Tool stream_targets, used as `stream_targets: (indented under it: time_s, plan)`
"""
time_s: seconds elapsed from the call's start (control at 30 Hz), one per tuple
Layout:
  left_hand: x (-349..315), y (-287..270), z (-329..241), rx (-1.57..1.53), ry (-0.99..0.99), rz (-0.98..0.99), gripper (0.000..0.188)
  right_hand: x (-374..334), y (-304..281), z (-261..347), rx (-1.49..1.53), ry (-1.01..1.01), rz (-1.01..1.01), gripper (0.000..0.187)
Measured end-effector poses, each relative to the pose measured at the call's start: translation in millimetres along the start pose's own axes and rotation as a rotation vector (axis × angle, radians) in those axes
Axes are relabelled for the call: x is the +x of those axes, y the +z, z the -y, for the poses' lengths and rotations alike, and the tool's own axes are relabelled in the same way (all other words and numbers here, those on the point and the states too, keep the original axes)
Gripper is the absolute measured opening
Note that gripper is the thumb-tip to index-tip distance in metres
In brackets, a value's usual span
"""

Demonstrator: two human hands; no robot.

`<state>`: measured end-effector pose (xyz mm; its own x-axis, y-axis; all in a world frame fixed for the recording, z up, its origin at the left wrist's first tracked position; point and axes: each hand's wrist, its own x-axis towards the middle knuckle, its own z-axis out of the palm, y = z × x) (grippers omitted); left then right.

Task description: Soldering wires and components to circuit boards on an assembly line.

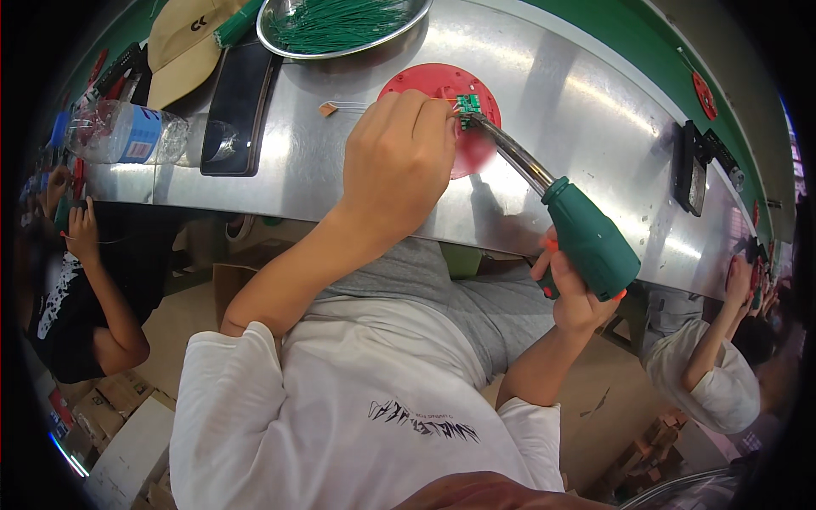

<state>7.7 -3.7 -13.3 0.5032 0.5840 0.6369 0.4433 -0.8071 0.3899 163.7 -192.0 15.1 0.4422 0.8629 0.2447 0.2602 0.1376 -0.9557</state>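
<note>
The right hand (578, 293) grips one green-handled soldering gun (592, 236); the left hand (395, 161) pinches thin wires (353, 105) at one circuit board (469, 104), above one red disc (414, 80). The bench (314, 149) is shiny metal; co-workers (710, 374) are at both sides.

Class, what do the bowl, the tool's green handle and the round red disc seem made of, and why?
Bowl: polished metal, by its mirror-like shine. Handle: probably plastic, satin, from its smooth moulded curves. Disc: perhaps plastic, semi-gloss, given its moulded-looking details; painted metal possible.
</note>
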Motion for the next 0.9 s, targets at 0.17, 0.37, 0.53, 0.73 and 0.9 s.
stream_targets:
  time_s: [0.17, 0.37, 0.53, 0.73, 0.9]
  plan:
    - [-2, 5, 4, 0.035, 0.072, -0.070, 0.011, 1, -2, 3, 0.069, 0.155, -0.011, 0.041]
    - [-2, 6, 5, 0.023, 0.084, -0.083, 0.010, 3, -6, -2, 0.160, -0.005, -0.102, 0.050]
    - [-3, 8, 7, 0.032, 0.088, -0.091, 0.010, 5, 2, 6, 0.196, 0.027, -0.196, 0.042]
    - [-3, 6, 7, 0.039, 0.111, -0.075, 0.010, -1, 4, 6, 0.219, 0.027, -0.212, 0.039]
    - [-4, 7, 6, 0.011, 0.120, -0.113, 0.011, -4, 3, 8, 0.199, 0.026, -0.193, 0.038]
